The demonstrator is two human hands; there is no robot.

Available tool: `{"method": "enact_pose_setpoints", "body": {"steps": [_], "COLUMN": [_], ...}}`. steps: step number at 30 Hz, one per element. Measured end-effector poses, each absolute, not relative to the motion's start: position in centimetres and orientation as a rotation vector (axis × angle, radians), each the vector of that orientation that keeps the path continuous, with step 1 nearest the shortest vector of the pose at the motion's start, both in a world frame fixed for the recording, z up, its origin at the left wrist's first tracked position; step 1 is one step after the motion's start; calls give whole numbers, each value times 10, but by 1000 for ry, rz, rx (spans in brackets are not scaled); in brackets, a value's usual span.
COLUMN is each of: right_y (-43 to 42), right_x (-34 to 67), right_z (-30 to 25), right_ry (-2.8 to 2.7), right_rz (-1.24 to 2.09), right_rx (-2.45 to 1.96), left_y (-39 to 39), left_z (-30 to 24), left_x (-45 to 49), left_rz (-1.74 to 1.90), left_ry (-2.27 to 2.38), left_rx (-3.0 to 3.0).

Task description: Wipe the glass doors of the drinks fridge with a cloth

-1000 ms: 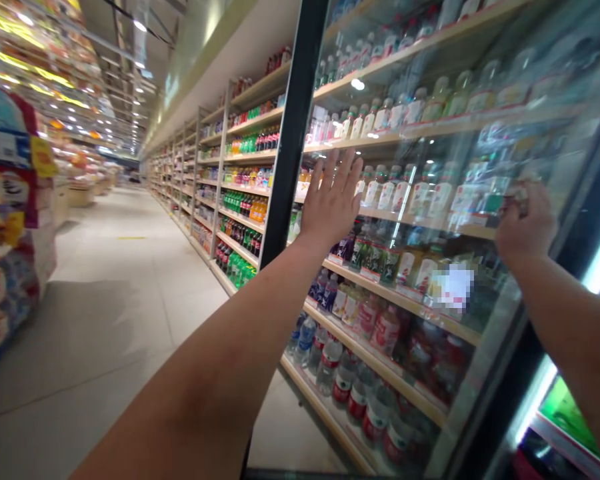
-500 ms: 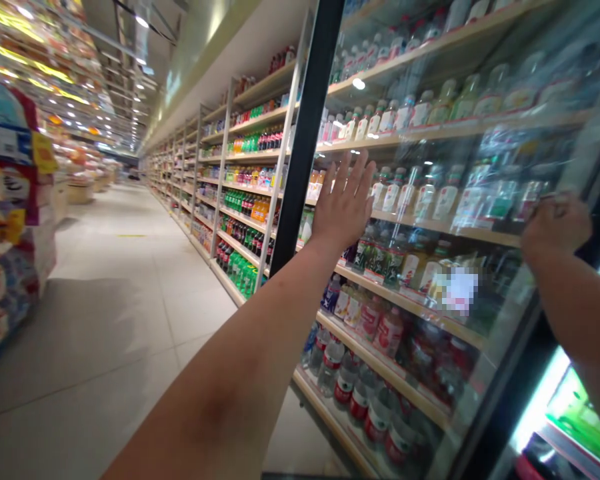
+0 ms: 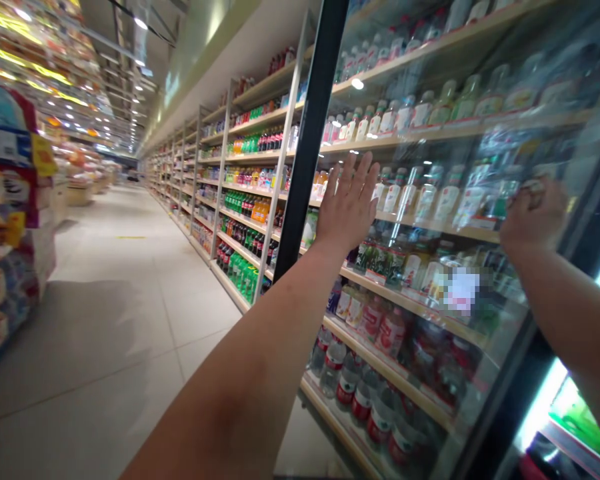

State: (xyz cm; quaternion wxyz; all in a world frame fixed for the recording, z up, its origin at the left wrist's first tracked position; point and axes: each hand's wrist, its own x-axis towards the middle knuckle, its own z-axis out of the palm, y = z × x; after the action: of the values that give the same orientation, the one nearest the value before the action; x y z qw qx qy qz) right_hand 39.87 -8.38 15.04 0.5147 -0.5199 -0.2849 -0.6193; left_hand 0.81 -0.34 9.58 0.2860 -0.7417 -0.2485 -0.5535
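A glass door [image 3: 430, 153] with a black frame stands swung out in front of me. My left hand [image 3: 349, 200] lies open near its left frame edge, fingers spread, palm toward the glass and seemingly resting on it. On the right side of the pane, my right hand [image 3: 535, 217] is closed around a small pale crumpled cloth [image 3: 533, 187]. Its exact material is blurred, and the fingers cover most of it. A whitish pixelated patch [image 3: 461, 291] shows on the glass below and between my hands.
Through the pane I see shelves of bottles [image 3: 365, 403]. Long drink shelves [image 3: 253, 207] run away along the tiled aisle [image 3: 130, 293]. Stacked packages [image 3: 10, 220] stand at left. At lower right is a lit cooler interior [image 3: 577, 407] with green items.
My right hand, still closed, has moved left and a little up across the glass. My left hand and the door frame appear slightly farther right.
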Motion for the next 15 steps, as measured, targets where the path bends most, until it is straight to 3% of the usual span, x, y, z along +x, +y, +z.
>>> {"method": "enact_pose_setpoints", "body": {"steps": [4,10,15], "right_y": [-88,-80,-81], "right_x": [379,359,353], "right_z": [138,179,141], "right_ry": [-706,-573,-800], "right_rz": [-1359,-1223,-1362], "right_rx": [-1294,-1395,-1247], "left_y": [-3,-3,-4], "left_z": [95,95,95], "left_x": [8,8,8], "left_rz": [-1480,-1493,-1490], "left_ry": [-650,-654,-644], "left_rx": [-1968,-1966,-1975]}}
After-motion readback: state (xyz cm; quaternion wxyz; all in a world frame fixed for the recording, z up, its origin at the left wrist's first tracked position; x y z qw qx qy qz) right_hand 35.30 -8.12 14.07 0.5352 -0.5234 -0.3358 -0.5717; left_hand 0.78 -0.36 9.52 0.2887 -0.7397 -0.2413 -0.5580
